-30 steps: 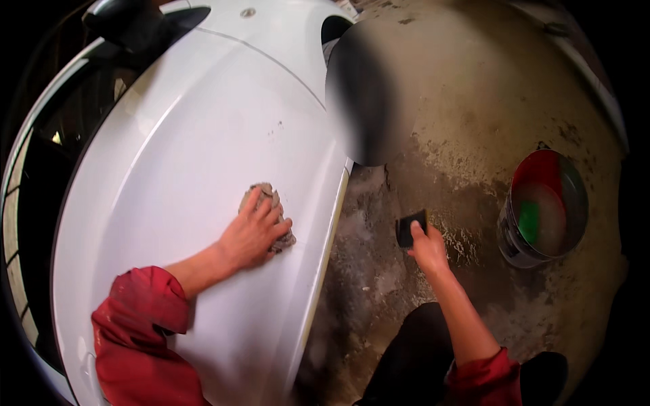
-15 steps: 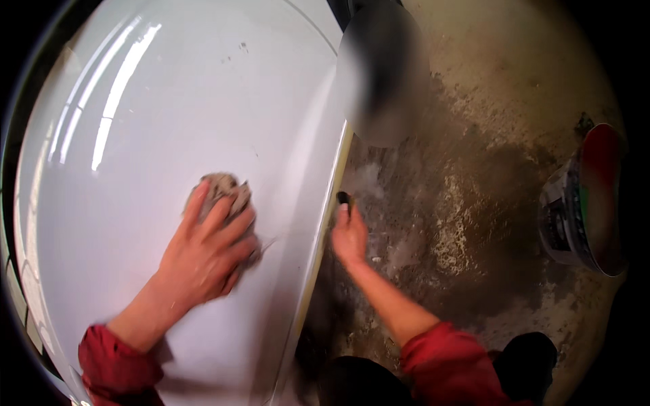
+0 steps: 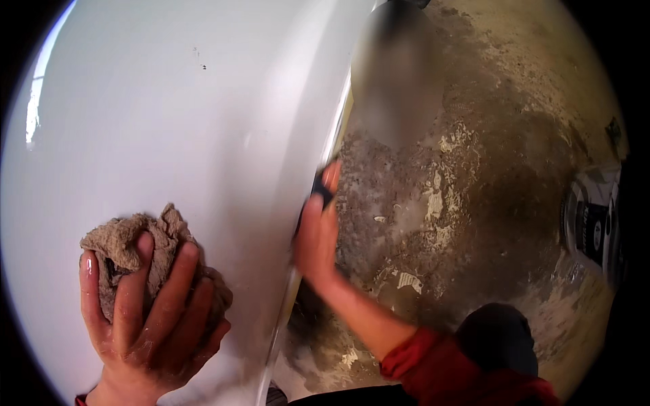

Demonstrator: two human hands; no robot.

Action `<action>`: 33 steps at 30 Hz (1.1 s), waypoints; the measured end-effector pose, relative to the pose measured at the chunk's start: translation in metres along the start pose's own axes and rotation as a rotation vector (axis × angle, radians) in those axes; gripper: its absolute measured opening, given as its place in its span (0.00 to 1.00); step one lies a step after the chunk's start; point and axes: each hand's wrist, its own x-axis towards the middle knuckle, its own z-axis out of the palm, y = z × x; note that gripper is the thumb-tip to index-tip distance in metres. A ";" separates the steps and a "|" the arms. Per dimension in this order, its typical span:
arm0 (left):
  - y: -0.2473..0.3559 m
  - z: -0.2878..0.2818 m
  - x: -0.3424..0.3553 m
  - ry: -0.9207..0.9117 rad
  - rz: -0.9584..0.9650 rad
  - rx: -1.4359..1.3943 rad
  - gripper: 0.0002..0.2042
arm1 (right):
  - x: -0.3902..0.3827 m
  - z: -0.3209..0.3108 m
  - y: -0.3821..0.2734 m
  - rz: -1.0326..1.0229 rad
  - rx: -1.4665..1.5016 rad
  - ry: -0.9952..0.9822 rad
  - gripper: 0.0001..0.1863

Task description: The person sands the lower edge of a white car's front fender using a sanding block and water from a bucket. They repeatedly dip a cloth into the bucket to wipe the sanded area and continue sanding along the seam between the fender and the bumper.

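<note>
My left hand (image 3: pixel 152 325) is wrapped over a crumpled brown-grey cloth (image 3: pixel 125 245) and rests on a glossy white car-body panel (image 3: pixel 169 142); its fingers look wet. At the panel's right edge, my right hand (image 3: pixel 317 233) pinches a small dark flat pad (image 3: pixel 323 191) between thumb and fingers. The pad sits against that edge, where a pale yellowish strip runs along the rim. Its exact kind is unclear, and part of it is hidden by my fingers. Small dark specks (image 3: pixel 202 66) mark the panel's upper part.
To the right lies a stained, wet-looking concrete floor (image 3: pixel 487 223) with pale patches. A labelled bucket or can (image 3: pixel 592 220) stands at the far right. A dark shoe or knee (image 3: pixel 497 331) shows at lower right. A grey blur covers the top centre.
The view has shifted closer over the panel. My left hand and the cloth now appear lower and farther left. My right hand has come left onto the panel's edge with the pad.
</note>
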 end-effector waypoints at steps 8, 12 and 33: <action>-0.002 0.012 0.003 0.039 0.007 0.018 0.11 | -0.007 -0.013 0.029 0.013 0.057 -0.153 0.43; 0.005 0.005 0.000 0.022 -0.029 0.058 0.11 | -0.012 -0.008 0.029 0.016 0.049 -0.146 0.40; 0.004 0.007 0.001 0.052 -0.021 -0.007 0.13 | 0.055 -0.010 -0.021 -0.117 0.002 0.023 0.36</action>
